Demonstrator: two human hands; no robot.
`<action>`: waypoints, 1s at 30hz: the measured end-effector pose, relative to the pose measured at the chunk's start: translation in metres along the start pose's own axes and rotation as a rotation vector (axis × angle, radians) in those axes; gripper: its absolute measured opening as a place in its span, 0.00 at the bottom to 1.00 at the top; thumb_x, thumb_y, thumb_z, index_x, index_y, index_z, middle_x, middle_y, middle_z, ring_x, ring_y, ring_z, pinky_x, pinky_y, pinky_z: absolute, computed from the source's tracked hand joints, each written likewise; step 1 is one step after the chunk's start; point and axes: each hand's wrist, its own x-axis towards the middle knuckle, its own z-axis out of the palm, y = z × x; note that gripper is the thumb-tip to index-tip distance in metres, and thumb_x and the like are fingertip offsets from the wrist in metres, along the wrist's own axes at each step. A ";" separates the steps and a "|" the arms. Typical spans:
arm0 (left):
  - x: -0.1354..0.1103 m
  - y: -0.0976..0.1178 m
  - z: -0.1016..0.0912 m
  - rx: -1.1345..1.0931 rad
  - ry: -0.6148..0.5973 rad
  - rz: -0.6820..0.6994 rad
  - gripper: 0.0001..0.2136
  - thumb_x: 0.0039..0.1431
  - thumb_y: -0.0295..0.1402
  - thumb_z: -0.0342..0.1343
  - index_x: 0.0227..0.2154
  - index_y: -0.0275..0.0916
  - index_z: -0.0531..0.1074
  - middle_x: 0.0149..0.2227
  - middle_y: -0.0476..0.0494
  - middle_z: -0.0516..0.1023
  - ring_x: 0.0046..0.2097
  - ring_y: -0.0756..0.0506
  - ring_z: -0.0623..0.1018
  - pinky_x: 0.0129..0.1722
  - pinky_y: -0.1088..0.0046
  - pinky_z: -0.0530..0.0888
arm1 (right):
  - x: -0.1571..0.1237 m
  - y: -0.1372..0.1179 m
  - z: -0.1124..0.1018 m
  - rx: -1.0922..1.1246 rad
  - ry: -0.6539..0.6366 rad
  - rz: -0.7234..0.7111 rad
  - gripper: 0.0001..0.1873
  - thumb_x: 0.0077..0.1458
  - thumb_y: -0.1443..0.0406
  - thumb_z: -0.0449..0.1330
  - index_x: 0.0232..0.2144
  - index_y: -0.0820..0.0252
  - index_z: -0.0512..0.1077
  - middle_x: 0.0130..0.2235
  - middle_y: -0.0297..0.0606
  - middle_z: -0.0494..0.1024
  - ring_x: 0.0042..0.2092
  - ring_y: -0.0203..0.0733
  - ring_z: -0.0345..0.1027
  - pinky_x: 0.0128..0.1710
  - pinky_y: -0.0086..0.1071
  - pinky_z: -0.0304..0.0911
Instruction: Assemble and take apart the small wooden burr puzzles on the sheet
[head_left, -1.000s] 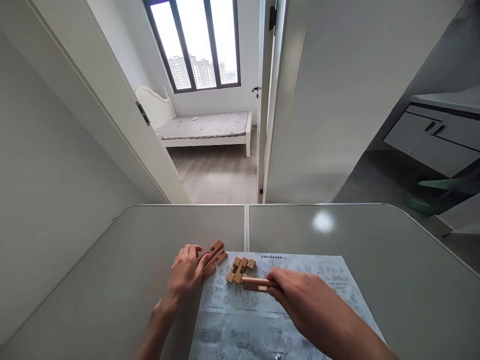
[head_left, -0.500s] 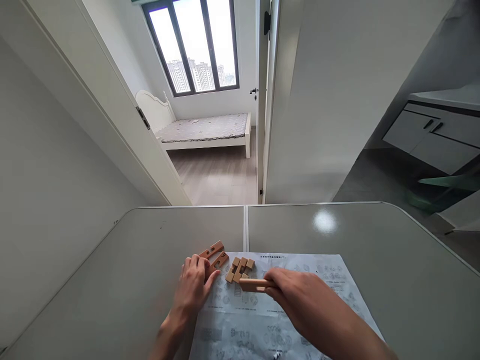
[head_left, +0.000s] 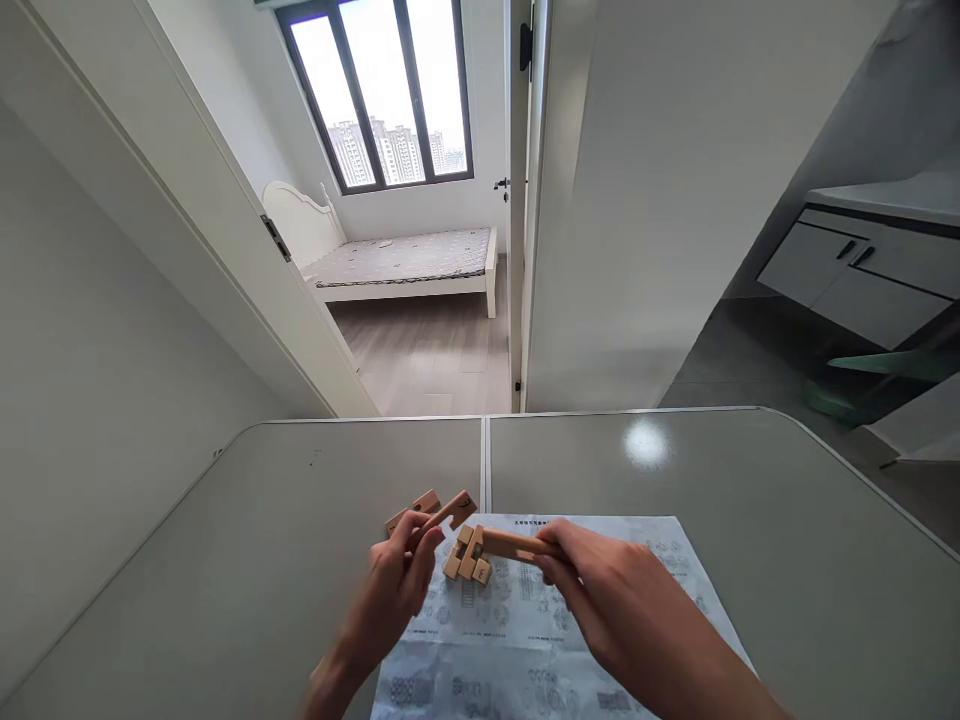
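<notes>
Between thumb and fingers, my left hand (head_left: 401, 570) grips a notched wooden puzzle piece (head_left: 459, 506), raised and pointing to the upper right. My right hand (head_left: 592, 565) pinches a longer wooden puzzle stick (head_left: 506, 543) by its right end; its left end comes up against a cluster of small wooden blocks (head_left: 466, 556), and I cannot tell if they touch. That cluster rests on a printed instruction sheet (head_left: 517, 632). Just beyond my left fingers, another notched wooden piece (head_left: 426, 502) lies on the table, partly hidden.
The grey table (head_left: 247, 560) has a pale seam (head_left: 485, 465) down its middle and a rounded far edge. Past it are an open doorway with a bed (head_left: 405, 258) and a window (head_left: 382, 95). A cabinet (head_left: 862, 255) stands at the right.
My left hand has lifted a notched piece off the table. The stick in my right hand has moved up and away from me, beside the block cluster. The view has shifted slightly.
</notes>
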 end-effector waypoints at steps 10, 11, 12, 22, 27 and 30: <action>0.020 0.091 0.033 -0.459 -0.270 0.127 0.19 0.73 0.52 0.47 0.34 0.41 0.63 0.22 0.60 0.55 0.21 0.54 0.54 0.20 0.78 0.56 | 0.004 0.002 -0.006 0.188 0.473 0.291 0.16 0.75 0.54 0.46 0.44 0.52 0.71 0.26 0.30 0.76 0.22 0.39 0.69 0.23 0.29 0.64; 0.022 0.096 0.036 -0.459 -0.284 0.138 0.19 0.73 0.52 0.48 0.34 0.41 0.64 0.21 0.60 0.56 0.21 0.54 0.54 0.21 0.78 0.57 | 0.004 0.003 -0.007 0.199 0.496 0.315 0.16 0.75 0.54 0.46 0.46 0.52 0.71 0.27 0.30 0.76 0.22 0.39 0.70 0.23 0.29 0.65; 0.023 0.101 0.038 -0.459 -0.297 0.145 0.19 0.73 0.51 0.48 0.34 0.41 0.65 0.21 0.60 0.57 0.20 0.54 0.55 0.21 0.78 0.57 | 0.004 0.003 -0.009 0.208 0.511 0.334 0.16 0.75 0.54 0.46 0.48 0.52 0.71 0.28 0.31 0.77 0.24 0.39 0.71 0.23 0.29 0.66; 0.024 0.129 0.055 -0.421 -0.257 0.144 0.19 0.71 0.52 0.50 0.36 0.40 0.68 0.23 0.57 0.58 0.23 0.53 0.56 0.20 0.78 0.56 | 0.005 0.006 -0.006 0.247 0.551 0.302 0.19 0.75 0.59 0.46 0.62 0.52 0.66 0.39 0.40 0.81 0.36 0.45 0.78 0.32 0.33 0.75; 0.023 0.123 0.057 -0.419 -0.241 0.114 0.19 0.71 0.53 0.49 0.36 0.41 0.69 0.24 0.56 0.57 0.24 0.52 0.56 0.21 0.77 0.57 | 0.005 0.017 -0.002 0.163 0.517 0.271 0.22 0.75 0.59 0.46 0.66 0.49 0.63 0.40 0.39 0.82 0.36 0.44 0.79 0.32 0.33 0.76; 0.021 0.122 0.059 -0.421 -0.217 0.083 0.20 0.71 0.53 0.49 0.37 0.41 0.70 0.23 0.55 0.60 0.23 0.52 0.59 0.21 0.77 0.58 | 0.005 0.020 0.002 0.100 0.530 0.238 0.22 0.75 0.60 0.46 0.67 0.48 0.63 0.43 0.40 0.82 0.37 0.44 0.80 0.33 0.33 0.77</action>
